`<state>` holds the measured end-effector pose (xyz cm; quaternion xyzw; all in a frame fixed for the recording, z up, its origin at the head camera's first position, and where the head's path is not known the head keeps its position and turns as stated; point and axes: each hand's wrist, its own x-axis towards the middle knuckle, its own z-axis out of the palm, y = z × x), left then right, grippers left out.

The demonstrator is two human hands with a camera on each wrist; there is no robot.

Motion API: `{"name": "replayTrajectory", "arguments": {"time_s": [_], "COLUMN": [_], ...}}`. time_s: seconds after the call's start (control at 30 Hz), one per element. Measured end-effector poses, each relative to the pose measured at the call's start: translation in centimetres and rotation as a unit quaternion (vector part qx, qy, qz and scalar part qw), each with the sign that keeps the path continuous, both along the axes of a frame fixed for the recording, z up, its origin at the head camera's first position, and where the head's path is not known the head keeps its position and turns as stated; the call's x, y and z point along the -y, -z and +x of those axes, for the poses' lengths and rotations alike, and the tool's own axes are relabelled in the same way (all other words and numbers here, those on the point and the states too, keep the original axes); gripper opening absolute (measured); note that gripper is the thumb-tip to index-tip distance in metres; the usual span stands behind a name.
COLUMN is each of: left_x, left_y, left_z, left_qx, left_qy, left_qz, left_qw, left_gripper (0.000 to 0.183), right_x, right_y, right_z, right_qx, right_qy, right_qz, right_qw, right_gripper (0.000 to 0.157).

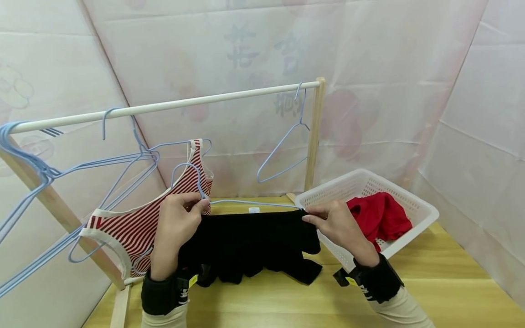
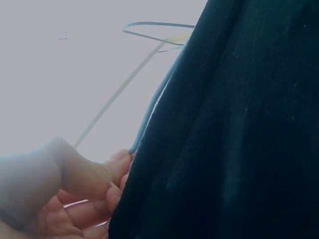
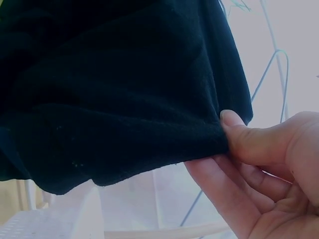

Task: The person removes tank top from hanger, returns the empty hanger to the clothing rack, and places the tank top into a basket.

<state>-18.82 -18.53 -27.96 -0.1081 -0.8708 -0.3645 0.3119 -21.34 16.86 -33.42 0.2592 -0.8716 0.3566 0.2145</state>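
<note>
A black garment (image 1: 254, 246) hangs in folds between both hands, low over the table. My left hand (image 1: 178, 223) pinches a light blue wire clothes hanger (image 1: 199, 182) just below its hook, at the garment's upper left edge. The hanger's wire runs rightward along the garment's top edge. My right hand (image 1: 334, 223) pinches the upper right corner of the garment, close to the hanger's far end. In the right wrist view, thumb and fingers (image 3: 249, 144) squeeze the black cloth. Seen from the left wrist, the garment (image 2: 224, 124) hides part of the hanger.
A rack with a white rail (image 1: 197, 101) stands behind, carrying several blue hangers (image 1: 41, 168) at left and one hanger (image 1: 283, 141) at right. A red-and-white striped top (image 1: 143, 223) hangs there. At right, a white basket (image 1: 422, 214) holds red cloth (image 1: 381, 216) on the wooden table (image 1: 451, 291).
</note>
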Motion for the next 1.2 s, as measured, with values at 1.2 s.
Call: {"name": "replayTrajectory", "arguments": {"time_s": [1.2], "left_x": [-3.7], "left_y": [1.1], "left_z": [-1.8], "left_qx": [-0.005], "left_qy": [0.069], "left_qz": [0.097], "left_qw": [0.9929], "left_gripper": [0.008], "right_x": [3.9], "right_y": [3.2], "right_z": [0.1], "right_qx": [-0.024], "right_qy": [-0.19], "right_qz": [0.074], "right_qw": [0.979], "right_gripper": [0.01]}}
